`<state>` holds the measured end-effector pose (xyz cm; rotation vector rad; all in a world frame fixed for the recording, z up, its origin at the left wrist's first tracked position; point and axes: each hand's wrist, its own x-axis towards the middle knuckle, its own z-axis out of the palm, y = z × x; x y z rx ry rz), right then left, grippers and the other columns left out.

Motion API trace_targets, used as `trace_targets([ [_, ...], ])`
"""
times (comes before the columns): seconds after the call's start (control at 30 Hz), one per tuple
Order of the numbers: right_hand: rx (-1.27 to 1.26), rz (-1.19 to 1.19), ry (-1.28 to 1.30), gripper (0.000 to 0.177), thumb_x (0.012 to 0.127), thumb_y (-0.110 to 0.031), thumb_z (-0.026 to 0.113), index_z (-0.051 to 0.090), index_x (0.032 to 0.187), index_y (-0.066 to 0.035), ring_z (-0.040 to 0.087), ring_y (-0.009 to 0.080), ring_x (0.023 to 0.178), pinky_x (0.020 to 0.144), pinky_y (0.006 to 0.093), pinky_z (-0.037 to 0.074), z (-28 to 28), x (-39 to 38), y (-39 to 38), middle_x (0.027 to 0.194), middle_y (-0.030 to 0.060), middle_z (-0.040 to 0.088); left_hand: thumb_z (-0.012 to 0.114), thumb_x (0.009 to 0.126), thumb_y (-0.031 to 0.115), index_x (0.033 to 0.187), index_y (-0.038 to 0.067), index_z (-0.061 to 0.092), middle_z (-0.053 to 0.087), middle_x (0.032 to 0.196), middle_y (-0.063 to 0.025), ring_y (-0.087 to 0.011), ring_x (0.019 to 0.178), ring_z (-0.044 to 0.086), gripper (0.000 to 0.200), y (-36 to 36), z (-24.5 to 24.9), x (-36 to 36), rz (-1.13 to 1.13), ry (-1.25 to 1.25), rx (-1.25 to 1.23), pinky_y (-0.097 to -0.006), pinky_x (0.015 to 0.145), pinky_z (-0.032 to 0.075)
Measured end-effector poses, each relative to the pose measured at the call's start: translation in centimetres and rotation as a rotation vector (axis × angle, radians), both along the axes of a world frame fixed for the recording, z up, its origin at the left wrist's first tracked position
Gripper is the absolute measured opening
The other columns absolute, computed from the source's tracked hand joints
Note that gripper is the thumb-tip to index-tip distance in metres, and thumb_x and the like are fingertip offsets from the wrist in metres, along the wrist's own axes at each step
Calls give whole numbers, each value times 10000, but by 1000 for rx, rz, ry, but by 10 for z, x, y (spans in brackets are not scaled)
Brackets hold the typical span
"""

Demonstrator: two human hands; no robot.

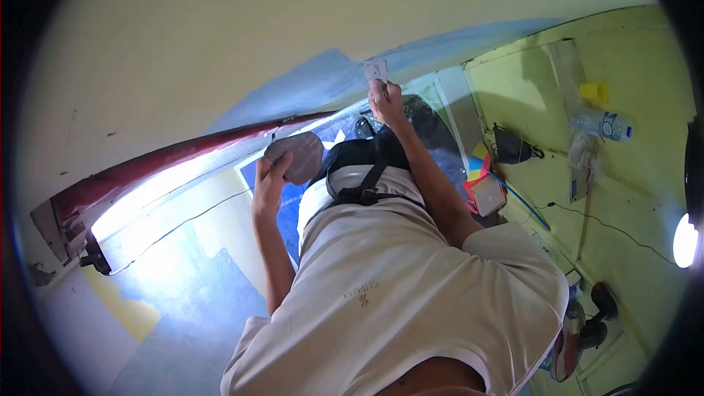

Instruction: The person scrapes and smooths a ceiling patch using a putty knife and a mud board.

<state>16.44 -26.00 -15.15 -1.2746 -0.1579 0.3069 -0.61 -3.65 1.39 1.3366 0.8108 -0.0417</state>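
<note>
Your right hand is holding a pale scraper, grip closed round its lower part, blade overlapping the middle of the wall's blue-grey patch; can't tell if touching. Fingers are sitting low, likely leaving the edge free. Your left hand is pinching a dark plate, thumb over its face, on your side of the patch, probably keeping the broad surface uncovered.
</note>
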Motion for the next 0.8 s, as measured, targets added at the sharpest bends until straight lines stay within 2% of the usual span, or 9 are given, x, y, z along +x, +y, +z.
trace_targets([
  [0.17, 0, -20, 1, 362, 1017, -267, 488, 469, 720, -61, 420, 72, 366, 354, 243, 324, -4, 1, -1, 494, -10, 432, 683, 894, 192, 1040, 23, 580, 607, 881, -35, -107, 748, 555, 246, -5, 16, 7, -87, -2, -75, -268, 618, 429],
  [0.23, 5, -24, 30, 365, 1016, -264, 491, 469, 715, -59, 421, 73, 367, 353, 246, 320, -3, 3, 1, 497, -9, 438, 682, 895, 194, 1059, 22, 574, 611, 894, -37, -110, 743, 555, 261, 6, 5, -1, -121, 7, -50, -273, 620, 433],
  [0.33, -28, -28, -143, 375, 1018, -259, 488, 470, 702, -58, 422, 71, 368, 353, 246, 308, 12, 11, 2, 495, -6, 442, 679, 895, 190, 1088, 18, 585, 616, 890, -35, -107, 739, 553, 275, 3, -4, -2, -58, 59, 9, -276, 624, 437],
  [0.43, -153, -55, -18, 390, 1018, -269, 483, 469, 690, -59, 423, 76, 370, 357, 252, 303, 0, 7, 0, 489, -3, 447, 679, 894, 179, 1125, 4, 579, 635, 940, -56, -120, 791, 580, 307, 8, 1, -3, -71, 41, -49, -276, 642, 451],
  [0.57, -49, -13, 12, 391, 1015, -278, 486, 474, 691, -58, 417, 80, 374, 364, 253, 317, 10, 5, -7, 484, -2, 441, 659, 901, 150, 1118, -8, 587, 648, 1006, -81, -163, 879, 627, 278, 5, 2, -6, -60, 0, -65, -294, 693, 498],
  [0.6, -130, -28, -19, 388, 1015, -277, 488, 481, 696, -56, 417, 77, 376, 365, 248, 319, 7, 6, -9, 487, 0, 447, 657, 901, 146, 1125, -8, 583, 645, 1012, -84, -168, 882, 630, 281, 8, 0, -5, -83, 3, -74, -299, 700, 505],
  [0.8, -105, -58, 7, 373, 1013, -273, 493, 470, 708, -60, 419, 74, 378, 363, 246, 320, -3, 7, -15, 489, -9, 441, 636, 923, 163, 1142, -24, 599, 656, 1020, -105, -169, 900, 634, 290, 13, -5, -5, -68, 49, -23, -318, 721, 520],
])
